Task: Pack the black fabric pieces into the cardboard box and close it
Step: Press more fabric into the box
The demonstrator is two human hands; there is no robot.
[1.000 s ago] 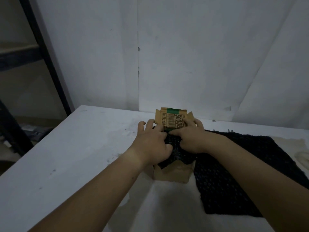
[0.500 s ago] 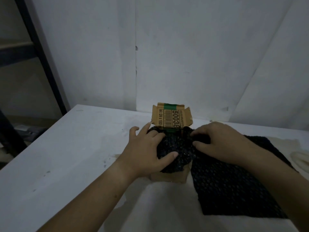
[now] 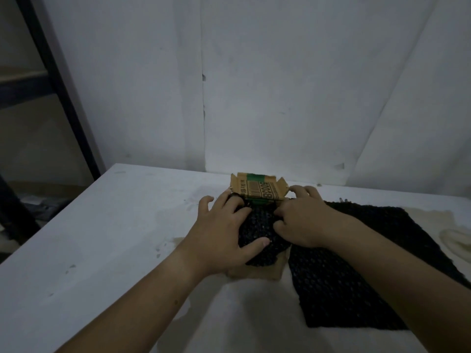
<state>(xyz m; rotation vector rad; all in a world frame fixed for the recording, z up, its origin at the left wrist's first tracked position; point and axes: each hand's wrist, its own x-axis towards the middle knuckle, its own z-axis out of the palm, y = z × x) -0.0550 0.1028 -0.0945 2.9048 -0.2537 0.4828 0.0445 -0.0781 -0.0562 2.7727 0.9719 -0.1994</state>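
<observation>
The cardboard box (image 3: 257,273) is set near the far edge of the desk (image 3: 102,238), about midway along it, with its printed lid flap (image 3: 258,191) stood up at the back. A bundle of black fabric (image 3: 257,235) is heaped in the box mouth and bulges over the near wall. It is pressed down by the left hand (image 3: 219,238), with fingers spread and the thumb laid across the near side. The right hand (image 3: 300,220) is dug in at the box's far right corner with fingers bent; whether a fold is pinched there cannot be told. A second black fabric piece (image 3: 351,271) lies flat just beside the box, toward the desk's right edge.

The fabric is judged light, soft, open-knit and springy. It is likely to rise once pressure is released, so it is best gripped at its edges, folded small and held under a flat palm while the lid is brought over. The thin card may buckle if forced.

The box interior and side walls are hidden, and part of the flat piece is covered by the right forearm. A pale object (image 3: 456,240) at the right edge cannot be identified in the dim light.
</observation>
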